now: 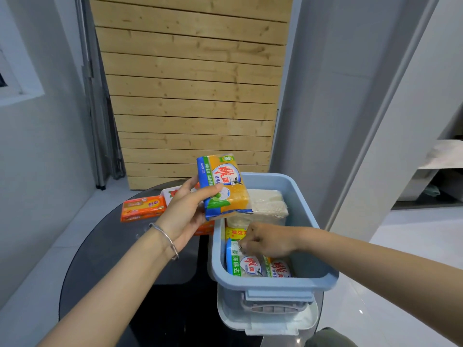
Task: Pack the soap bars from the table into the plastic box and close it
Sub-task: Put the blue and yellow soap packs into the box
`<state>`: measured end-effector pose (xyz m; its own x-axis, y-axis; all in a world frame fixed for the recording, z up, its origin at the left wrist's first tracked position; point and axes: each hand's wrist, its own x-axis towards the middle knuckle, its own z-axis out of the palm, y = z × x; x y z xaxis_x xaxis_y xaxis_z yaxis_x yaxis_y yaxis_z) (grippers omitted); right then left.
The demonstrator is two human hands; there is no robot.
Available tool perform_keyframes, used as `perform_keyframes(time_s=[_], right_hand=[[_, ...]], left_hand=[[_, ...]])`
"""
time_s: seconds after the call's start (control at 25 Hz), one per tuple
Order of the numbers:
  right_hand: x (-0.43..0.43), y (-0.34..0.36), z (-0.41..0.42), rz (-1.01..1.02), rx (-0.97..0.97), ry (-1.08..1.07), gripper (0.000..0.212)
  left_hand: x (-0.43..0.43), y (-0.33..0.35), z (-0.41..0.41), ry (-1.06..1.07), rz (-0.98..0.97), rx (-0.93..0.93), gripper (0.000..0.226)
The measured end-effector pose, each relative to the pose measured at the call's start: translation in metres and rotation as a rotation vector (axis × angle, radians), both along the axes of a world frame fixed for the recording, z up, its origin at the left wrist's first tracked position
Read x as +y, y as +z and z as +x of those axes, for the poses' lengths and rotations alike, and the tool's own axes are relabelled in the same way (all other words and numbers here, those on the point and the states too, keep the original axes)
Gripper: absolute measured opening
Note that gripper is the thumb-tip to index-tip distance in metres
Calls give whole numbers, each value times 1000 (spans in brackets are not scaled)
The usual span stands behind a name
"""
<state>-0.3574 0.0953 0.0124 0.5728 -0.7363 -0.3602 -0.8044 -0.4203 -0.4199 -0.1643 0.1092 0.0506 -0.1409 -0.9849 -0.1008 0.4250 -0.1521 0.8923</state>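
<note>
Head camera, looking down on the round dark table [112, 246]. The left hand [190, 211] is up above the table's far half. Its thumb and fingers are wrapped round a yellow-and-blue soap bar [224, 186], which is held on end and tilted a little. The bar's lower end is just over the left rim of the plastic box [273, 280]. There's a silver bracelet [166, 240] on that wrist.

The box is pale blue, open on top, and stands at the table's right edge. The right hand [265, 240] is down inside it with the fingers curled. The fingertips pinch the far end of a blue-and-white soap bar [240, 262] lying by the near-left inner wall. Right beside that one is a second bar of the same brand [280, 267], partly cut off by the rim. Just beyond lies a small yellow bar [234, 232], and the far end of the box holds a clear-wrapped pack of white bars [268, 204].

Out on the table, an orange soap bar [142, 207] lies towards the far-left edge, with a white carton [170, 194] with red print just behind it. Another orange bar [204, 227] peeks out beneath the left hand, close against the box's left wall. Below the box's near end a whitish lid [268, 321] juts out. A wooden slat panel [190, 96] stands behind the table.
</note>
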Motion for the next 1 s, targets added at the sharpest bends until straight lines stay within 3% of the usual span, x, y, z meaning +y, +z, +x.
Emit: perform_keyframes(time_s=[0.12,0.36,0.44,0.56,0.64,0.76,0.92,1.0], right_hand=[[0,2,-1,48,3,-48,31],[2,10,1,54,91,6,43],[-7,28,-15,-67,-71,-137,38],[-22,53,-55,-426,-467,-497,26],[-27,51,-76,-544,-608,-660,24],[-29,26,-81,-515,-693,-753,23],[-33,8,-77,-515,-795,-798,22],[-33,0,-73,-513,-802,-793,22]], left_hand=[[1,0,1,-13,10,13,51],[-4,4,-6,-90,89,11,39],[-10,6,-16,-141,104,-89,32],[-18,4,-37,-253,109,-384,30],[-21,3,-55,-318,74,-552,32],[-24,-2,-83,-418,34,-698,31],[-29,-19,-100,-588,135,-782,32],[-30,-27,-101,-729,206,-845,21]])
